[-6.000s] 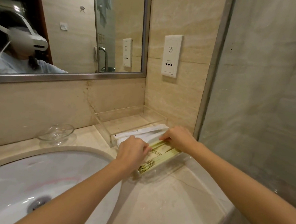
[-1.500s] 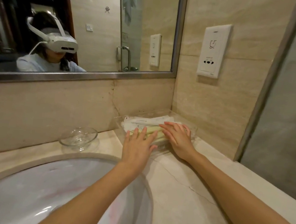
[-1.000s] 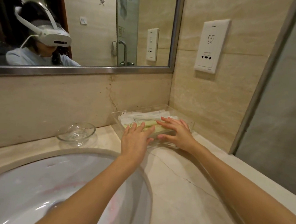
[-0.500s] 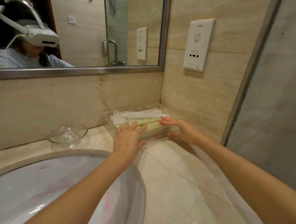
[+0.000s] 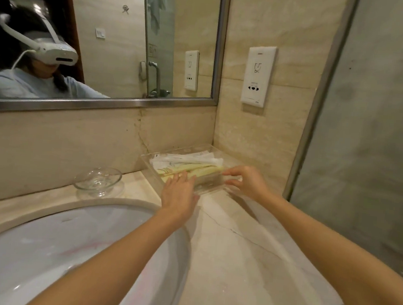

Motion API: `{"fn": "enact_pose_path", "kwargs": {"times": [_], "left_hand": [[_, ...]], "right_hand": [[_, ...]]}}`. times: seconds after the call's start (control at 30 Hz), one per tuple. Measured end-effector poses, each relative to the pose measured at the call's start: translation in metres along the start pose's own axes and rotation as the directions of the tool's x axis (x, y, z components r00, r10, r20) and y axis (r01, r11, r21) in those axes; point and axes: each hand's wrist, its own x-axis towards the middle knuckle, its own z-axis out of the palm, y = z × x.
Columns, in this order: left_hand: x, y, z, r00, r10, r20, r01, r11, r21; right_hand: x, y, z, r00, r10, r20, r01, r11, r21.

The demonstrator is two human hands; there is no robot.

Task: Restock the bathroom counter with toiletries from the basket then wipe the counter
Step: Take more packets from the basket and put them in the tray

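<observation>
No word or number can be read. On the white wall plate [image 5: 258, 75] a small line-drawn symbol is printed; the tiny print lower on it is too small. The print on the white packets [image 5: 190, 157] is blurred.

The table [image 5: 247, 255] is seen to be polished beige stone, veined and glossy, marked by a hairline crack. The tray [image 5: 212, 190] is made of clear, shiny plastic. The packets [image 5: 187, 159] in it are wrapped in smooth paper or film; which cannot be told. The dish [image 5: 98, 179] is clear glass and the sink [image 5: 63, 249] glossy white ceramic. The mirror frame [image 5: 101, 103] is brushed metal and the socket plate [image 5: 258, 76] smooth white plastic.
</observation>
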Motion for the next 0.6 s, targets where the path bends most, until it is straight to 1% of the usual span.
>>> {"fn": "enact_pose_path", "kwargs": {"times": [0.1,0.2,0.47,0.6], "left_hand": [[-0.031,0.023,-0.011,0.997,0.059,-0.046,-0.062,0.995,-0.072],[-0.063,0.05,-0.024,0.996,0.077,-0.054,-0.085,0.982,-0.17],[-0.148,0.137,-0.041,0.982,0.186,-0.041,-0.189,0.928,-0.322],[-0.189,0.179,-0.036,0.96,0.27,-0.073,-0.278,0.89,-0.363]], "right_hand": [[-0.032,-0.009,-0.025,0.995,0.084,-0.051,-0.077,0.99,0.118],[-0.073,-0.022,-0.051,0.985,0.159,-0.069,-0.14,0.963,0.232],[-0.206,-0.032,-0.113,0.971,0.218,-0.095,-0.172,0.92,0.354],[-0.278,-0.025,-0.132,0.951,0.269,-0.153,-0.192,0.9,0.39]]}}
